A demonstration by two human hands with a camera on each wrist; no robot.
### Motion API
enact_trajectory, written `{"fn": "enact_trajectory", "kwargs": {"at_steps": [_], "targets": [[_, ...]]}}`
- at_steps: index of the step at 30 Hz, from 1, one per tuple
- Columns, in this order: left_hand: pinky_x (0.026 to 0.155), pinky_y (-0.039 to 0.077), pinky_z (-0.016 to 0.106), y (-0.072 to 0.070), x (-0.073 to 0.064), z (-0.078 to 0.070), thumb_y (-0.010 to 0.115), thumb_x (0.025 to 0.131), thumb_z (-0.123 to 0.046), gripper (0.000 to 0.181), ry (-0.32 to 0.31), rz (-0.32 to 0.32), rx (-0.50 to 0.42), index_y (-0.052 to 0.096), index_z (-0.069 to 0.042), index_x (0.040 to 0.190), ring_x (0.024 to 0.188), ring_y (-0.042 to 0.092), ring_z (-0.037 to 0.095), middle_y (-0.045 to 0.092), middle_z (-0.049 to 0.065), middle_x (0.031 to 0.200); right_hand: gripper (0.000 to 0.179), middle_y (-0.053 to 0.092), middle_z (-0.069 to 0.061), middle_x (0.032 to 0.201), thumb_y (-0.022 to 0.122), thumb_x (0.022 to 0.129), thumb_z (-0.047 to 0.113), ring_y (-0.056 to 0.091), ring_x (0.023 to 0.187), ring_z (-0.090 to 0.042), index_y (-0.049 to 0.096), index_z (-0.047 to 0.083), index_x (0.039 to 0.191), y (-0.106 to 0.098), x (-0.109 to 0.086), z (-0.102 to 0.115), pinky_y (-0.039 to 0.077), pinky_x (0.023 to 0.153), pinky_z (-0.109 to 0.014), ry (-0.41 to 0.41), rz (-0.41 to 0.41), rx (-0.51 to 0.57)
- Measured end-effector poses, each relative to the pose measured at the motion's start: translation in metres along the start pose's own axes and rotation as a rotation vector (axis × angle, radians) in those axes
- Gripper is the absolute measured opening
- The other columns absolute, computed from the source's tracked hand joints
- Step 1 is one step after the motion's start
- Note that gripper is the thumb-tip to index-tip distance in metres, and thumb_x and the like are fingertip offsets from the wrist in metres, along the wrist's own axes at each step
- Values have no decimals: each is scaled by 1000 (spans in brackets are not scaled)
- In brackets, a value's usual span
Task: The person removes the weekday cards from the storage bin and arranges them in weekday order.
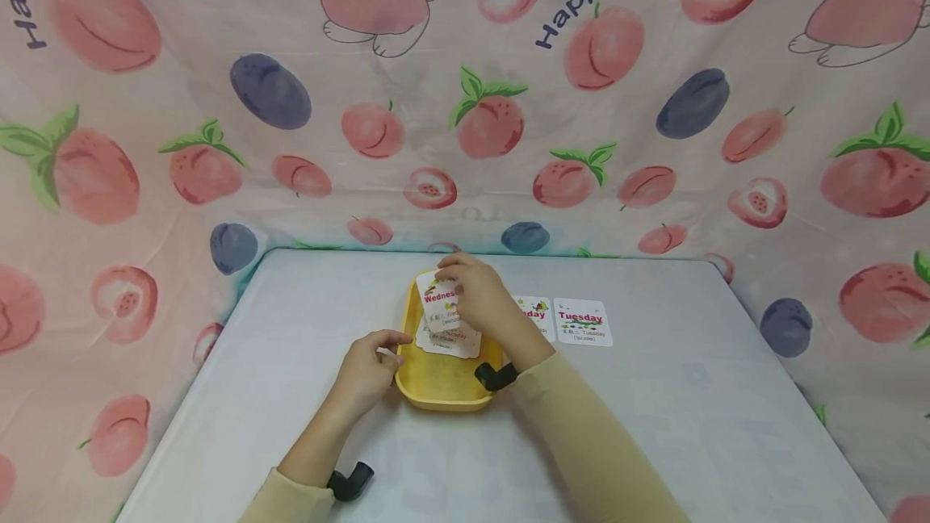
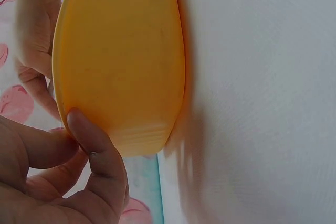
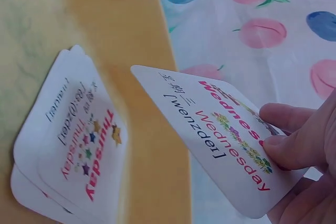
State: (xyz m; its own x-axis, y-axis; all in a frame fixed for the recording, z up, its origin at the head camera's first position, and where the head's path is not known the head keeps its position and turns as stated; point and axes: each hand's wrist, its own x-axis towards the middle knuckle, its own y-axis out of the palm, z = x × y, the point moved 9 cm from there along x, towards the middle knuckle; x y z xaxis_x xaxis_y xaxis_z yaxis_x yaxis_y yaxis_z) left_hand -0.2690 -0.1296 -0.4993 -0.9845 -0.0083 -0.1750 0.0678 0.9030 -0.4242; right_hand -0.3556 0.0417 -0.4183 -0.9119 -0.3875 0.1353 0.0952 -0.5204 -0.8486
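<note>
My right hand (image 1: 481, 297) pinches a square white "Wednesday" flash card (image 3: 194, 124) between thumb and fingers. It hovers, tilted, over a shallow yellow plastic tray (image 1: 443, 390). Inside the tray lies a small pile of flash cards, topped by a "Thursday" card (image 3: 79, 135); the rest of the pile is mostly covered. At the tray's left side, my left hand (image 1: 366, 370) pinches the rim with thumb and finger, as the left wrist view also shows.
To the right of the tray, a "Tuesday" card (image 1: 584, 333) lies flat on the white table (image 1: 697, 426). Beside it, another card (image 1: 538, 310) ending in "nday" is partly hidden by my right arm. A fruit-patterned cloth (image 1: 465, 208) hangs behind and along the sides.
</note>
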Motion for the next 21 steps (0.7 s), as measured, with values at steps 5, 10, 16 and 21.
{"fn": "enact_trajectory", "kwargs": {"at_steps": [5,10,16,21], "targets": [[60,51,25,0,0,0,63,99,4,31,1,1,-1,74,-5,127,74,59,17,59,15,115,43,62,1,149,53,101,-11,55,148,-26,76,9,131,-12,-5,-2,49,122,-42,17,-24,44],[61,52,26,1,0,1,64,99,4,31,-2,2,-2,74,-5,127,74,59,17,59,16,117,45,61,1,150,53,101,-11,56,147,-27,75,9,133,-22,-10,-9,52,119,-42,28,-44,57],[62,52,27,1,0,2,63,100,3,31,-6,-1,10,74,-6,127,76,60,18,60,15,117,45,63,-1,147,52,99,-12,60,141,-28,75,8,132,-33,-17,-19,53,117,-44,-1,-86,52],[62,53,27,1,1,3,63,100,2,32,-14,0,22,74,-7,128,76,60,19,60,15,119,44,62,0,147,53,99,-11,58,144,-29,75,8,132,-44,-24,-29,52,119,-45,21,-108,59]]}}
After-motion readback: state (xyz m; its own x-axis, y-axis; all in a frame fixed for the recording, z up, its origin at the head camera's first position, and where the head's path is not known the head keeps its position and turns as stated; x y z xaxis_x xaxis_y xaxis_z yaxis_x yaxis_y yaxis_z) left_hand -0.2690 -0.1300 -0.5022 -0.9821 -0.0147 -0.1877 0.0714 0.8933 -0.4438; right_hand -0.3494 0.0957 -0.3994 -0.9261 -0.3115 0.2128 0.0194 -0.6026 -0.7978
